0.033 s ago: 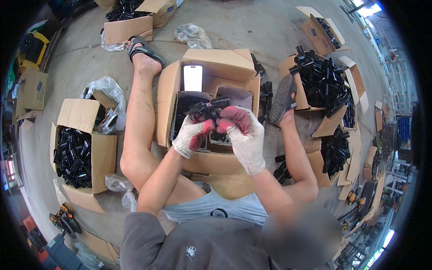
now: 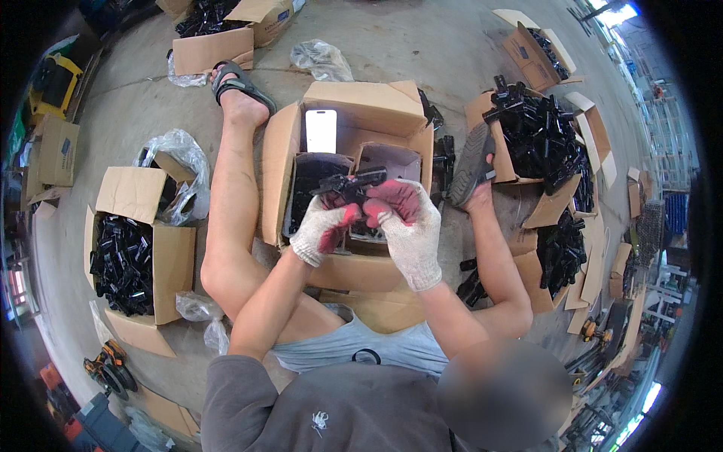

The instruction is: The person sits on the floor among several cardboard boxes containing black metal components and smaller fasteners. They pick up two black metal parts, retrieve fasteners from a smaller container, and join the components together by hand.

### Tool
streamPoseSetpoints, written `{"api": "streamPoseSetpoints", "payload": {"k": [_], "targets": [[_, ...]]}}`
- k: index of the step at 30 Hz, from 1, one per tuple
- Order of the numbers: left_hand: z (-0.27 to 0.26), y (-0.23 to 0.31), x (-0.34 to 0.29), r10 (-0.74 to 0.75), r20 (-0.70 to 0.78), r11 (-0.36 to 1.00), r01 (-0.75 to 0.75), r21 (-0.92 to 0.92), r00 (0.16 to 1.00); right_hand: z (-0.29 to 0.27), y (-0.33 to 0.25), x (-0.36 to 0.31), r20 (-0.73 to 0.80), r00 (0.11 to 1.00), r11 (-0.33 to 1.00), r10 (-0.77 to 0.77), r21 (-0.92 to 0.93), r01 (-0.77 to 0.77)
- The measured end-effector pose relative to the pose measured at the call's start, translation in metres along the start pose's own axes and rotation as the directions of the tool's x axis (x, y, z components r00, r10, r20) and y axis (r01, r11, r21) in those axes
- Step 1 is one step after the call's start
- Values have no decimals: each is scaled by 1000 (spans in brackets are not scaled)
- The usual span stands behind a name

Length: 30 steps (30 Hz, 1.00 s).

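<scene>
Both hands wear off-white knit gloves with red palms, and they meet above an open cardboard box (image 2: 361, 273) between my legs. My left hand (image 2: 325, 228) is closed round a black part (image 2: 350, 181), an elongated piece with a tube-like end pointing right. Close against its right side, my right hand (image 2: 407, 233) has its fingers curled into a pinch; what they hold, if anything, is hidden. Inside the box, two smaller cartons stand side by side. The left inner carton (image 2: 322, 160) contains dark parts, and more lie low in the right inner carton (image 2: 392, 157), partly behind my hands.
A phone with a white screen (image 2: 321, 131) leans inside the box's far end. Boxes of black parts stand left (image 2: 173, 264) and right (image 2: 482, 113). Loose black parts (image 2: 444, 158) lie beside my right foot. Clear plastic bags (image 2: 322, 60) and a yellow-black power tool (image 2: 110, 369) rest on the floor.
</scene>
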<state>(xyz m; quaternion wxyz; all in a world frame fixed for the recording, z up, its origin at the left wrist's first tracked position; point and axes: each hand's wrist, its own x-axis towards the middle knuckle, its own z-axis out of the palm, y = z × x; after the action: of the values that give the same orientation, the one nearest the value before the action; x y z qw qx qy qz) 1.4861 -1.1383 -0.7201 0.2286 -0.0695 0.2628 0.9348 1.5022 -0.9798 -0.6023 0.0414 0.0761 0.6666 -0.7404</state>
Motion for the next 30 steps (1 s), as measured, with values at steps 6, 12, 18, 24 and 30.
{"api": "streamPoseSetpoints", "payload": {"k": [6,12,18,24,30], "targets": [[11,-12,-7,-39,-9,995,40,89,999,-24,16,-3,-68,990,990,120,83,-115],[16,-10,-9,-117,-78,934,136,330,990,-44,25,-1,1,971,964,238,118,-236],[26,-8,-10,-149,-64,933,161,322,987,-46,30,-4,-9,978,978,206,13,-206],[28,-14,-12,-153,-40,946,158,282,987,-36,48,-19,-78,997,998,27,56,-23],[36,-15,-15,-104,-63,956,117,270,993,-36,50,-22,-90,992,996,83,37,-80]]}}
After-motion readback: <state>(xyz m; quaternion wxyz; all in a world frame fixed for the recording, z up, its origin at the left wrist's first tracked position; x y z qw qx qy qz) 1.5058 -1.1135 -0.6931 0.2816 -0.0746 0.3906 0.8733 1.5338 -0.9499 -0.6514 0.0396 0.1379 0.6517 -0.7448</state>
